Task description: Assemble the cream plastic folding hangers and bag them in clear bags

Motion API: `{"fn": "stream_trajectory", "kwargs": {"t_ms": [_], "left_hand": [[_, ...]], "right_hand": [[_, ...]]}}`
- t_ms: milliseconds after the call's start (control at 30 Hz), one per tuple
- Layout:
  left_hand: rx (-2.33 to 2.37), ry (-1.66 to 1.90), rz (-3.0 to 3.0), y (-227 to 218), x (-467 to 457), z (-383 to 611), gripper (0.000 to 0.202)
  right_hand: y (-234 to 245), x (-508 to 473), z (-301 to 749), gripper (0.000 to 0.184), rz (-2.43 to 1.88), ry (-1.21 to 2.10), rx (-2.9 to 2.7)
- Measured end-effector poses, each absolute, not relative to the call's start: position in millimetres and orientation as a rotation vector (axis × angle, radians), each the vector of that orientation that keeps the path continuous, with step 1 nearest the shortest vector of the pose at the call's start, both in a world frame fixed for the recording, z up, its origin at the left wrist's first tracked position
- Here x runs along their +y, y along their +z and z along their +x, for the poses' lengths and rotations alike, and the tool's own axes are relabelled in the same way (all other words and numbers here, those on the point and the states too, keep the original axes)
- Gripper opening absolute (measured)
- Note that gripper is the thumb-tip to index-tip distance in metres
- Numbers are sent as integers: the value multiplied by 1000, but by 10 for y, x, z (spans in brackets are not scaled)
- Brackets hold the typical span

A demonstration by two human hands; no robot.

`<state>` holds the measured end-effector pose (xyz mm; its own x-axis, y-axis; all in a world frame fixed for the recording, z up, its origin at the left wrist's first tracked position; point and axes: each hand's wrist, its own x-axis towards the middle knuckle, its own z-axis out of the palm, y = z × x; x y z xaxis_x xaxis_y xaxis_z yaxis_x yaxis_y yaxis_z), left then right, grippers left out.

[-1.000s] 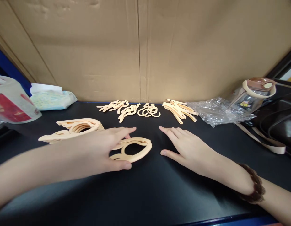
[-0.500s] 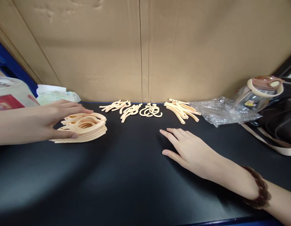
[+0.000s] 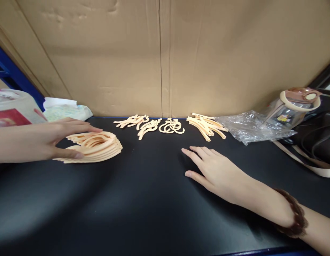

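At the left, my left hand (image 3: 59,138) is on a stack of peach-coloured, curved plastic pieces (image 3: 110,151) with large openings. Its thumb lies along the near side and its fingers reach over the far side, closed about the upper pieces. The palm hides the stack's left end. My right hand (image 3: 207,165) rests on the black table, fingers spread and holding nothing. Beyond it lies a pile of long, narrow peach strips (image 3: 206,126). Peach plastic hooks (image 3: 171,126) lie at the back middle, beside two small heaps of short arms (image 3: 148,128).
A crumpled clear plastic bag (image 3: 250,126) and a clear bottle with a brown lid (image 3: 290,106) stand at the right, near a dark bag with a strap (image 3: 322,170). A tissue pack (image 3: 68,110) is at the back left. Cardboard (image 3: 114,60) closes off the table's rear.
My left hand has shifted slightly left and down, and the upper pieces of the stack have slid left with it, fanning its right edge. The right hand has stayed almost still.
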<state>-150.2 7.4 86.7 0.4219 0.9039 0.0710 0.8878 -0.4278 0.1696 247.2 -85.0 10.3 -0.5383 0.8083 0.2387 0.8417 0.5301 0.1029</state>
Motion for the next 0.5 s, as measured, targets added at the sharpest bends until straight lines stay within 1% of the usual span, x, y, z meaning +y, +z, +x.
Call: {"fn": "stream_trajectory", "kwargs": {"t_ms": [233,433,500], "left_hand": [[1599,198,2559,850,110,-1528,74],[1630,219,2492,837,94,-1503,79],[1672,307,2434,871,53,-1424,82]], "right_hand": [[97,-850,2469,53,-1392,-326,-2588],[109,-847,2466,53,-1406,-308,-2600],[114,-847,2460,53,-1420,-297,-2604]]}}
